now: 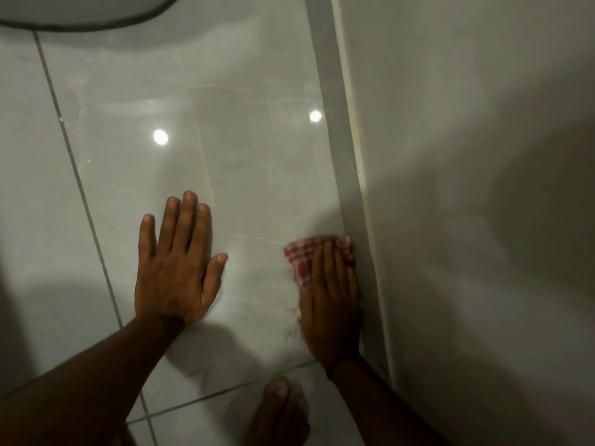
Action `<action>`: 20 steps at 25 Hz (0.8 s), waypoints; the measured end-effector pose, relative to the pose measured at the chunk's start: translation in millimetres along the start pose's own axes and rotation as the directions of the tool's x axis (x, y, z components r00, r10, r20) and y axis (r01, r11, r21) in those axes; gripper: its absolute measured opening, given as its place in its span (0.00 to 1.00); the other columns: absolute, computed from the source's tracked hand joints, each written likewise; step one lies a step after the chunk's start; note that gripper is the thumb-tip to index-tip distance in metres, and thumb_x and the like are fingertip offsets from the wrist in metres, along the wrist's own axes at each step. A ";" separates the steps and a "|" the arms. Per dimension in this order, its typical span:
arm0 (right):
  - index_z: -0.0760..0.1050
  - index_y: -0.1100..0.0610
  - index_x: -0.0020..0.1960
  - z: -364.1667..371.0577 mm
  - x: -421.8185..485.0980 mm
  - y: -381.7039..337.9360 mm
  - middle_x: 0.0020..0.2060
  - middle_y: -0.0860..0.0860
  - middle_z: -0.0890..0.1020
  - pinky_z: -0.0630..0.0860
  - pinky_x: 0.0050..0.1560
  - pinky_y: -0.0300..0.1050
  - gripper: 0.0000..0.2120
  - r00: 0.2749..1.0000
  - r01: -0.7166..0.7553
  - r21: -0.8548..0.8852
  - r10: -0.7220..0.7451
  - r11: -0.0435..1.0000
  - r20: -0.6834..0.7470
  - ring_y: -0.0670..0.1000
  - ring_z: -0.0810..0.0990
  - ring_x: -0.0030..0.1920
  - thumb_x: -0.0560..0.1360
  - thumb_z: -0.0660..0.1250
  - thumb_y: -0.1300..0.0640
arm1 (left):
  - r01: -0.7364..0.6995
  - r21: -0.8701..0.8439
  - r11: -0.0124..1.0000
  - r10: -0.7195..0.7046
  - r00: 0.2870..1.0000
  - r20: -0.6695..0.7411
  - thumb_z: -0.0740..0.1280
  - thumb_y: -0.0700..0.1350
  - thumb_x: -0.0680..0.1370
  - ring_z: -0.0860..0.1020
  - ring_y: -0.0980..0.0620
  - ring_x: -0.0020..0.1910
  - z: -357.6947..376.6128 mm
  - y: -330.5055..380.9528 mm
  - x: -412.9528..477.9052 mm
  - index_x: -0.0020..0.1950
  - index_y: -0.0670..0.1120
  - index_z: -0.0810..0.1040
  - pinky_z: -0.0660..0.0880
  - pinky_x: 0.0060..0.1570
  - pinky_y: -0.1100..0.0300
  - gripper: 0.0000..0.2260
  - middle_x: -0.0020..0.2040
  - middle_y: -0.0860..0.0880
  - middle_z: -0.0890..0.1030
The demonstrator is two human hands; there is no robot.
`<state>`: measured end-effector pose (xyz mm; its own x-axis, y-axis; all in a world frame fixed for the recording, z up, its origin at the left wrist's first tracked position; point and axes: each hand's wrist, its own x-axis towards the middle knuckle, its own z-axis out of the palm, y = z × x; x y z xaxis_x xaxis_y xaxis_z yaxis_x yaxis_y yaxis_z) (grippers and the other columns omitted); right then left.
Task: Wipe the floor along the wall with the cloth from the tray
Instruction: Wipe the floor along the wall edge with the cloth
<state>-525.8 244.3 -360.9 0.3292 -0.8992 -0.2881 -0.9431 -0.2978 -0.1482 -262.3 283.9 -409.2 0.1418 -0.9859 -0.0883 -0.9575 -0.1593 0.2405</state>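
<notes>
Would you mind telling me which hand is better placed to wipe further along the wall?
The right hand: it presses the checked cloth on the floor right beside the wall. The left hand rests flat, holding nothing, farther away.

- No legible text, label, brand, number or sign anywhere in view.
- On the cloth [302, 252] pressed flat under the right hand [331, 300]: only a red-and-white check, no lettering.
</notes>
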 end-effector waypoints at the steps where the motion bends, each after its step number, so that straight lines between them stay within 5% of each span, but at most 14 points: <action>1: 0.61 0.61 0.82 -4.9 29.7 -8.4 0.82 0.60 0.63 0.61 0.81 0.58 0.30 0.999 0.006 0.016 -0.005 1.000 -0.039 0.58 0.61 0.83 0.83 0.56 0.51 | -0.001 0.006 1.000 0.001 1.000 -0.004 0.51 0.60 0.85 0.49 0.38 0.91 0.0 -0.1 -0.4 0.90 0.41 0.50 0.48 0.87 0.33 0.38 0.91 0.39 0.49; 6: 0.65 0.60 0.81 -15.8 121.8 -28.4 0.81 0.58 0.67 0.56 0.83 0.55 0.27 0.984 -0.018 0.179 0.049 0.984 -0.169 0.57 0.62 0.82 0.83 0.57 0.56 | -0.014 0.003 1.000 0.014 1.000 -0.011 0.51 0.60 0.85 0.49 0.38 0.91 3.2 -2.1 1.7 0.90 0.41 0.50 0.47 0.87 0.34 0.38 0.91 0.39 0.49; 11: 0.72 0.61 0.76 9.1 -7.1 10.5 0.77 0.58 0.73 0.67 0.78 0.62 0.22 0.983 0.022 0.274 0.030 0.962 -0.183 0.57 0.67 0.80 0.84 0.56 0.58 | 0.021 -0.021 1.000 -0.019 0.996 0.091 0.52 0.58 0.87 0.45 0.39 0.91 -8.7 3.7 1.8 0.90 0.40 0.47 0.45 0.88 0.34 0.37 0.91 0.38 0.47; 14: 0.70 0.55 0.78 -1.8 -58.8 18.2 0.79 0.55 0.71 0.67 0.79 0.59 0.23 0.985 -0.146 0.532 0.173 0.834 -0.001 0.53 0.65 0.81 0.86 0.53 0.51 | 0.077 -0.054 0.996 -0.063 0.974 0.217 0.50 0.60 0.88 0.44 0.39 0.90 -31.0 13.4 3.8 0.90 0.41 0.47 0.45 0.88 0.35 0.36 0.91 0.39 0.46; 17: 0.72 0.58 0.76 -48.9 -53.3 6.3 0.74 0.57 0.77 0.74 0.73 0.62 0.27 0.929 -0.346 0.685 0.333 0.641 0.158 0.57 0.75 0.74 0.83 0.53 0.45 | 0.133 -0.060 0.989 -0.109 0.947 0.303 0.47 0.61 0.88 0.44 0.41 0.90 -85.8 35.1 1.6 0.90 0.41 0.47 0.45 0.88 0.37 0.36 0.91 0.40 0.45; 20: 0.72 0.56 0.76 -126.9 -28.5 -20.4 0.70 0.53 0.80 0.78 0.70 0.59 0.23 0.918 -0.361 0.766 0.345 0.532 0.193 0.53 0.79 0.69 0.86 0.54 0.50 | 0.181 -0.058 0.982 -0.152 0.932 0.329 0.43 0.62 0.88 0.39 0.42 0.90 -162.2 61.0 -0.4 0.90 0.43 0.42 0.42 0.88 0.39 0.36 0.91 0.42 0.40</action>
<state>-522.0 235.4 -229.5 -0.0142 -0.8667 -0.4986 -0.5843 0.4119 -0.6992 -280.0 266.4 -237.7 0.1955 -0.8779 -0.4371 -0.8999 -0.3377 0.2758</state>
